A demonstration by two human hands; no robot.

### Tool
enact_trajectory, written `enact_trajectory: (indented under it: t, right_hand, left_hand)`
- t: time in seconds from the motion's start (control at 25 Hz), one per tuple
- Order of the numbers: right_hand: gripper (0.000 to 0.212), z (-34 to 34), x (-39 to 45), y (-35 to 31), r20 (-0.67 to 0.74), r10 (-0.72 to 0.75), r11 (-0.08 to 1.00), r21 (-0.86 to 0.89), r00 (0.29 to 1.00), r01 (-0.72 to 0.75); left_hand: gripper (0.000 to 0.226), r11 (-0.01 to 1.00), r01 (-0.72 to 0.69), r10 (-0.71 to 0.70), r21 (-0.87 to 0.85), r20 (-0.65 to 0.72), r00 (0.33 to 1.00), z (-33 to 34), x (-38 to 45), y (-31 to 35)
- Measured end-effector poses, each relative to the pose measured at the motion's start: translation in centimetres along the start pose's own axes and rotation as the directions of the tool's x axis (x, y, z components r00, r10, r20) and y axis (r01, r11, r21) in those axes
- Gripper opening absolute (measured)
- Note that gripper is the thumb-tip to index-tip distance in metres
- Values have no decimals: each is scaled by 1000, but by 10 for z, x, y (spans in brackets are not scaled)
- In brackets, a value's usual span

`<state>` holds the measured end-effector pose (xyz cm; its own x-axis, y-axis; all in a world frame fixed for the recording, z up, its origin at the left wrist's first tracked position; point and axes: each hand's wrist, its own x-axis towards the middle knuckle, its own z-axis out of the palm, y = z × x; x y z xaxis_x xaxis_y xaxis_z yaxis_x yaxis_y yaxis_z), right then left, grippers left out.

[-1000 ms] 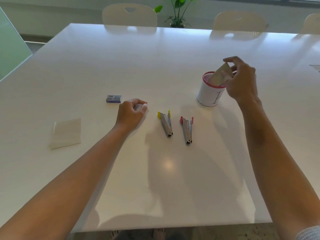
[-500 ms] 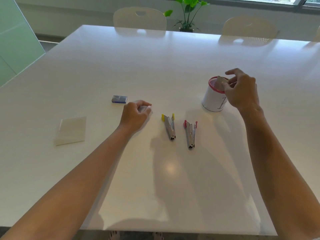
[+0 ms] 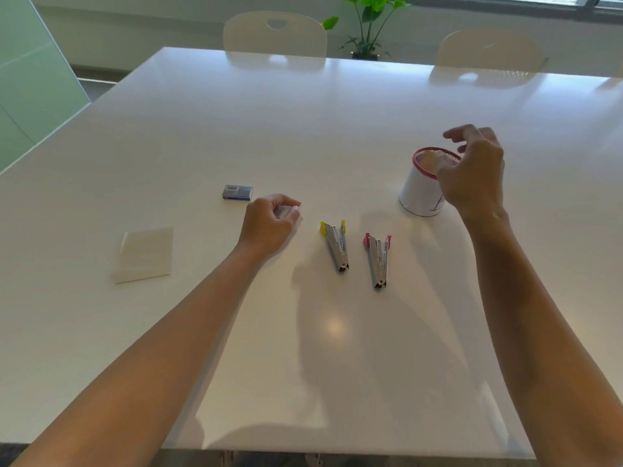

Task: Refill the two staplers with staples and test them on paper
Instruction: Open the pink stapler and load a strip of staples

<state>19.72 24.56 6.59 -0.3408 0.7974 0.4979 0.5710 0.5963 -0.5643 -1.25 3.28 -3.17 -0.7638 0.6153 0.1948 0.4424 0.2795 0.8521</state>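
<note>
Two small metal staplers lie side by side at the middle of the white table [image 3: 303, 129]: one with yellow tips [image 3: 335, 246], one with red tips [image 3: 378, 259]. A blue staple box [image 3: 237, 192] sits to their left. Further left lies a pale paper pad [image 3: 145, 254]. My left hand [image 3: 268, 225] rests on the table between box and yellow stapler, fingers curled round a small pale scrap. My right hand [image 3: 472, 173] hovers over the red-rimmed white cup [image 3: 416, 193], fingers loosely spread and holding nothing. A pale paper piece [image 3: 433, 160] lies inside the cup.
Two pale chairs [image 3: 274, 32] [image 3: 488, 48] stand at the table's far side, with a potted plant [image 3: 367, 25] between them. A green glass panel [image 3: 30, 79] stands to the left. The table's near edge runs just below my forearms.
My right hand lowered the paper piece into the cup and let go of it; its fingers are now spread above the rim. My left hand stayed in place.
</note>
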Motion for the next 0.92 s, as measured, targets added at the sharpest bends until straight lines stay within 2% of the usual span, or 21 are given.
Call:
enact_trajectory:
  t: [0.16,0.28,0.4,0.48,0.56,0.72,0.84,0.92]
  right_hand:
    - [29,0,-11,-17,34,19,996,81,999,-21]
    - [27,6,-27,-24,191,61,994,81,980,-78]
    - [33,14,-46,-31,382,112,991,24,917,-131]
    - [36,18,-56,-34,423,163,985,-23,891,-169]
    - [44,19,-65,-34,447,261,965,-132,856,-225]
    - [77,21,-82,-33,546,451,892,-308,706,-331]
    - [88,24,-93,-38,565,461,887,-306,684,-345]
    - [85,27,-98,-43,546,466,885,-309,697,-349]
  left_hand:
    - [14,998,38,-38,-47,-9,999,2,1,-2]
    - [15,998,33,-33,-52,-2,999,2,2,-2]
    - [17,999,5,-5,-49,15,1000,-1,4,-3]
    - [17,998,-14,16,-59,35,999,-2,4,-4]
    - [17,997,-37,40,-65,48,998,-3,3,-5]
    - [18,997,-43,46,-62,55,997,-4,4,-4]
    - [19,997,-46,50,-63,62,997,-5,5,-3]
    - [19,997,-47,52,-62,72,996,-6,5,-3]
